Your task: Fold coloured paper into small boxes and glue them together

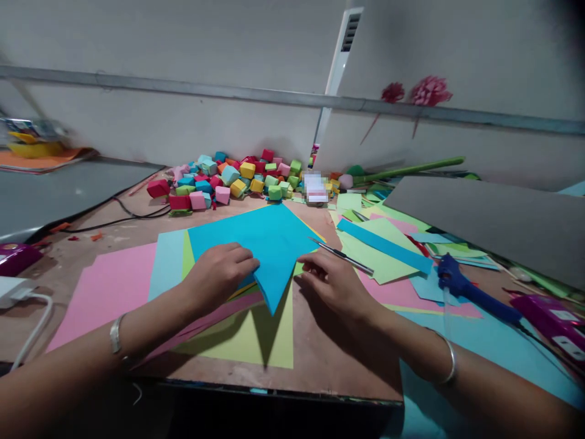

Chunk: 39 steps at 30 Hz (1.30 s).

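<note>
A bright blue sheet of paper (247, 235) is in front of me, its near corner folded into a point that tilts up and casts a shadow. My left hand (223, 268) is closed at the sheet's near-left edge, fingers curled on the paper. At the right edge of the blue sheet, my right hand (331, 280) has its thumb and fingertips drawn together on the paper's edge. A slim craft knife (345, 255) lies just beyond the right hand's knuckles. Beneath the blue sheet are yellow-green paper (274, 341), pink paper (109, 286) and light blue paper (165, 262).
Several coloured paper cubes (237, 180) are heaped along the wall. To the right are a blue glue gun (475, 292), a blue paper strip (384, 246), loose sheets and a purple power strip (553, 323). A white charger (16, 292) with a cable sits at left.
</note>
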Tool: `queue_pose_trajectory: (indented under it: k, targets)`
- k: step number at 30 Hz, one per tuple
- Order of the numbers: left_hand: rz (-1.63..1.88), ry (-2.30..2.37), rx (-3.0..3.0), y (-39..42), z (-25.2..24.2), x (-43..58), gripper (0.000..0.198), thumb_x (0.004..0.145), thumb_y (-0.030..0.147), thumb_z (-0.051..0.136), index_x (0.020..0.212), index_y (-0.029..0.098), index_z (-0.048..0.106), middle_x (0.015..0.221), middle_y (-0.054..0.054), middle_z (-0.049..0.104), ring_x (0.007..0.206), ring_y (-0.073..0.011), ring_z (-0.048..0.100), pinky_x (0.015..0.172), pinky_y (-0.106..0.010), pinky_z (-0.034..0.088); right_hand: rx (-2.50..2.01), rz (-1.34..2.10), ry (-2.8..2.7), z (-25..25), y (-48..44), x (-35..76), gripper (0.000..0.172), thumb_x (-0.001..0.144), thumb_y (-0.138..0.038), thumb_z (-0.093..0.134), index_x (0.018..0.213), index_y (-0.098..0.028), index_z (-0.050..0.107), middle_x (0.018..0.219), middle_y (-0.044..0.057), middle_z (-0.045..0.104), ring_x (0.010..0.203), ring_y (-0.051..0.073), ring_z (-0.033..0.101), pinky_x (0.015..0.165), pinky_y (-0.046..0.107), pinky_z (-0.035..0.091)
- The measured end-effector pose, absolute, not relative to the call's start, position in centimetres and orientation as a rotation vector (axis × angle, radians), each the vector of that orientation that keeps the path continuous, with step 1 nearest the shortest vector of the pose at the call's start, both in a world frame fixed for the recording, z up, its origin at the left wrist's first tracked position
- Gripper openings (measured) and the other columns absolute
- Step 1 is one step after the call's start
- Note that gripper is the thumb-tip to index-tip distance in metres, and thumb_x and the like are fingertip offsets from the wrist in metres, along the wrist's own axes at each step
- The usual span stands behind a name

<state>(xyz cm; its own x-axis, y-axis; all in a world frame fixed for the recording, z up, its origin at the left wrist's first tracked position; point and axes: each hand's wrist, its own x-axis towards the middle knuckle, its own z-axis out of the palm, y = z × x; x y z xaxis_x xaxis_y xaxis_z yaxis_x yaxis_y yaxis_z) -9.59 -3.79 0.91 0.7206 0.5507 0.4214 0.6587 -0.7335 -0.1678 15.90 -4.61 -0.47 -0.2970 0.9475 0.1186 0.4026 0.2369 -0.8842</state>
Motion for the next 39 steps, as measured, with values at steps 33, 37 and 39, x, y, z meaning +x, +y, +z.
queue_pose_trajectory:
  k: [33,37,39]
  targets:
    - [-0.702,-2.220,-2.528,-5.0,-0.4,-9.3,0.017,0.081,0.033,0.063,0.074,0.020,0.054,0.071,-0.003,0.067,0.065,-0.0211,0.061,0.056,-0.030,0.037,-1.211,0.085,-2.804,-0.1,-0.2,14.7,0.015,0.095,-0.025,0.052,0.091,-0.017,0.065,0.095,0.007,0.065,0.084,0.018,0.055,0.065,0.028,0.032]
    - [-0.677,-2.271,-2.494,-4.5,-0.7,-9.3,0.020,0.081,0.032,0.064,0.091,0.018,0.054,0.072,-0.002,0.066,0.067,-0.0211,0.062,0.055,-0.029,0.035,-1.300,0.160,-2.774,-0.7,0.7,14.9,0.025,0.097,-0.035,0.049,0.085,-0.019,0.064,0.091,0.007,0.065,0.082,0.018,0.056,0.064,0.028,0.032]
    - [-0.683,-2.286,-2.485,-4.3,-0.8,-9.2,0.035,0.081,0.031,0.064,0.109,0.015,0.051,0.075,-0.003,0.066,0.070,-0.0218,0.063,0.056,-0.029,0.037,-1.343,0.190,-2.763,-1.0,1.1,15.1,0.031,0.097,-0.041,0.047,0.082,-0.019,0.063,0.089,0.007,0.066,0.082,0.019,0.057,0.064,0.028,0.032]
